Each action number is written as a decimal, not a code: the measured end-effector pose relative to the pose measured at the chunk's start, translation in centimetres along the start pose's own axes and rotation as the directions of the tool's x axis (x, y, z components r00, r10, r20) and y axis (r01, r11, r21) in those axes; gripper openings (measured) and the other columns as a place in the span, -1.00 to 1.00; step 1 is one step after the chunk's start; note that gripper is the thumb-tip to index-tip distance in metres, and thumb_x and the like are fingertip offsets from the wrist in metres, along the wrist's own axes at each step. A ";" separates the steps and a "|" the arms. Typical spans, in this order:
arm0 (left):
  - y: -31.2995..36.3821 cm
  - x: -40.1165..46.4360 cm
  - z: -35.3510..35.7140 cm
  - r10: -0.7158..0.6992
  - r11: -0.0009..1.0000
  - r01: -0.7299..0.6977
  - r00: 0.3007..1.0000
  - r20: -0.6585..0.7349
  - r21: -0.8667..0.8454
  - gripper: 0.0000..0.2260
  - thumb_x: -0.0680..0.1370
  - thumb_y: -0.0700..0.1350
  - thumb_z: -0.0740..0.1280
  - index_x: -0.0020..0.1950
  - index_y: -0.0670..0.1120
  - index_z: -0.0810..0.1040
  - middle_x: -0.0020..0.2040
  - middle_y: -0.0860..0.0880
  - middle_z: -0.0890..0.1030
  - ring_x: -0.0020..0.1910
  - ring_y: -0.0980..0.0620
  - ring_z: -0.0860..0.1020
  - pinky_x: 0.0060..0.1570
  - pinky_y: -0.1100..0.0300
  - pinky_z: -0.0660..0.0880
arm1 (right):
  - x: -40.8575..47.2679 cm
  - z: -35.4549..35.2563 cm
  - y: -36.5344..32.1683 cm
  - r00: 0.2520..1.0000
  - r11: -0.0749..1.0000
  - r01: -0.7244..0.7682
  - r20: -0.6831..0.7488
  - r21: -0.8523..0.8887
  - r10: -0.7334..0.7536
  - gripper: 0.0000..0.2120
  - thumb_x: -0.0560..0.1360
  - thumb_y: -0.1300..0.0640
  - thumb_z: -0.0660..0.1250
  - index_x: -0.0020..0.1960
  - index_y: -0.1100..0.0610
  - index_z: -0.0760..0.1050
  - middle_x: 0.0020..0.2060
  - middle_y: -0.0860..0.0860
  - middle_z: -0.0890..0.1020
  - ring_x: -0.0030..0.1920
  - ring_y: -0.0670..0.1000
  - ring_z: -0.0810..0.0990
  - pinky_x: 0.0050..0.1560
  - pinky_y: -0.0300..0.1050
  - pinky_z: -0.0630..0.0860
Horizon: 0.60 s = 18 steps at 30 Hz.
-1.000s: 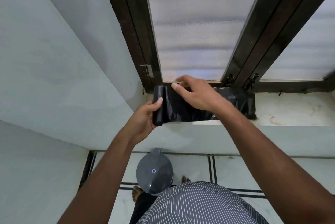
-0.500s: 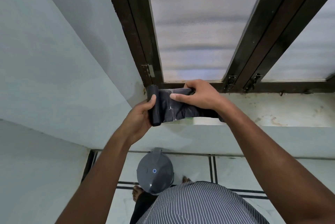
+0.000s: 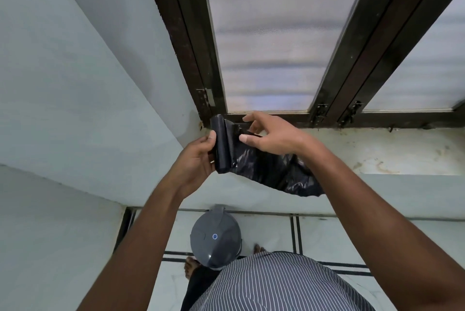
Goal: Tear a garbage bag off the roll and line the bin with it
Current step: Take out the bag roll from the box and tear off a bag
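At centre left of the frame, the left hand [image 3: 198, 157] grips the black garbage-bag roll [image 3: 221, 145], thumb on its front face, fingers curled behind. The roll's long axis runs near vertical in the frame, top end toward the window frame [image 3: 191, 58]. From the roll, the unrolled bag [image 3: 271, 172] trails rightward and down over the sill [image 3: 390, 152]. The right hand [image 3: 274, 137] rests on the bag just right of the roll, fingers loosely spread; whether it pinches the plastic cannot be told. At lower centre, the grey bin [image 3: 216, 240] stands on the floor, lid closed.
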State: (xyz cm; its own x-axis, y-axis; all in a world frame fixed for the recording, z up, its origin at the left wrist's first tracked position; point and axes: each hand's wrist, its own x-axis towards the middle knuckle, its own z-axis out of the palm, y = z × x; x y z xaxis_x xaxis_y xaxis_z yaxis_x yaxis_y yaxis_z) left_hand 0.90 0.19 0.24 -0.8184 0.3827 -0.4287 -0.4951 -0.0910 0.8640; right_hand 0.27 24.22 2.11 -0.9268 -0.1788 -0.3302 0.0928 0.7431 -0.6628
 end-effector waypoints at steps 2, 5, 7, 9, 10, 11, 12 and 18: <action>0.0 0.0 -0.6 0.000 1.000 0.000 1.000 0.019 0.018 -0.59 0.79 0.05 0.20 0.54 -0.13 0.55 0.47 -0.23 0.60 0.45 -0.23 0.58 0.44 -0.21 0.52 | 0.2 0.2 0.6 1.000 1.000 0.001 0.019 0.001 -0.001 -0.58 0.64 -0.29 0.43 0.33 -0.02 0.61 0.18 -0.08 0.68 0.20 0.01 0.64 0.21 0.01 0.57; 0.0 0.0 -1.0 -0.002 0.999 0.002 1.000 0.014 0.054 -0.59 0.76 0.07 0.27 0.52 -0.11 0.56 0.45 -0.26 0.61 0.43 -0.24 0.59 0.35 -0.18 0.59 | 0.8 0.5 1.6 1.000 0.996 0.021 0.021 0.085 -0.023 -0.68 0.63 -0.23 0.47 0.05 0.04 0.65 -0.02 -0.05 0.75 0.03 0.00 0.69 0.18 0.09 0.60; 0.0 -0.1 -1.0 -0.013 0.998 0.014 1.000 -0.020 0.066 -0.59 0.71 0.06 0.37 0.49 -0.11 0.58 0.39 -0.20 0.67 0.38 -0.20 0.64 0.28 -0.12 0.64 | 1.0 0.4 2.2 0.999 0.985 0.031 0.029 0.169 -0.036 -0.68 0.65 -0.17 0.48 0.05 0.10 0.60 -0.13 -0.04 0.74 -0.13 -0.02 0.66 0.03 0.02 0.58; -0.1 0.0 -1.1 -0.023 0.995 0.028 0.998 -0.054 0.095 -0.58 0.65 0.04 0.47 0.45 -0.14 0.60 0.34 -0.16 0.71 0.36 -0.21 0.66 0.29 -0.14 0.64 | 1.1 0.3 2.5 0.998 0.971 0.046 0.028 0.233 -0.054 -0.71 0.66 -0.13 0.47 0.06 0.10 0.57 -0.16 -0.03 0.70 -0.17 -0.03 0.62 -0.01 -0.02 0.53; -0.1 0.0 -1.1 -0.028 0.993 0.035 0.998 -0.063 0.114 -0.59 0.64 0.01 0.50 0.43 -0.15 0.62 0.32 -0.14 0.72 0.34 -0.20 0.68 0.28 -0.14 0.65 | 1.0 0.1 2.6 0.998 0.968 0.047 0.031 0.246 -0.056 -0.75 0.67 -0.11 0.47 0.06 0.08 0.57 -0.15 -0.05 0.70 -0.16 -0.05 0.62 0.01 -0.04 0.52; 0.0 -0.1 -1.1 -0.032 0.990 0.041 0.997 -0.064 0.136 -0.60 0.63 0.00 0.51 0.42 -0.14 0.63 0.30 -0.12 0.74 0.31 -0.18 0.69 0.27 -0.12 0.65 | 1.0 -0.1 2.5 0.998 0.966 0.044 0.039 0.253 -0.055 -0.78 0.68 -0.08 0.46 0.07 0.06 0.58 -0.14 -0.07 0.72 -0.15 -0.06 0.64 0.03 -0.08 0.53; 0.0 -0.1 -1.0 -0.033 0.986 0.043 0.997 -0.063 0.161 -0.61 0.62 -0.01 0.51 0.41 -0.13 0.64 0.28 -0.10 0.75 0.29 -0.16 0.71 0.26 -0.11 0.66 | 1.0 -0.2 2.4 0.997 0.967 0.042 0.045 0.252 -0.055 -0.81 0.69 -0.06 0.45 0.09 0.07 0.60 -0.12 -0.08 0.75 -0.13 -0.07 0.67 0.05 -0.10 0.55; 0.2 -0.5 0.1 -0.013 0.970 0.023 0.999 -0.045 0.242 -0.63 0.64 0.02 0.49 0.40 -0.08 0.66 0.24 -0.04 0.77 0.24 -0.06 0.73 0.21 0.00 0.68 | 0.5 -0.8 1.6 0.997 0.984 0.031 0.064 0.173 -0.043 -0.66 0.66 -0.22 0.44 0.11 0.07 0.68 0.01 0.07 0.79 0.07 0.13 0.74 0.09 0.00 0.57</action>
State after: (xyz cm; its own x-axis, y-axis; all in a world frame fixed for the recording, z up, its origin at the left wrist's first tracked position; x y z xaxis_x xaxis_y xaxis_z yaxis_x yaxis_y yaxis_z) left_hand 1.24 0.13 0.65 -0.8242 0.3424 -0.4510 -0.4288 0.1428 0.8920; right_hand -0.32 25.85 1.48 -0.9047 -0.2516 -0.3438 0.1250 0.6146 -0.7789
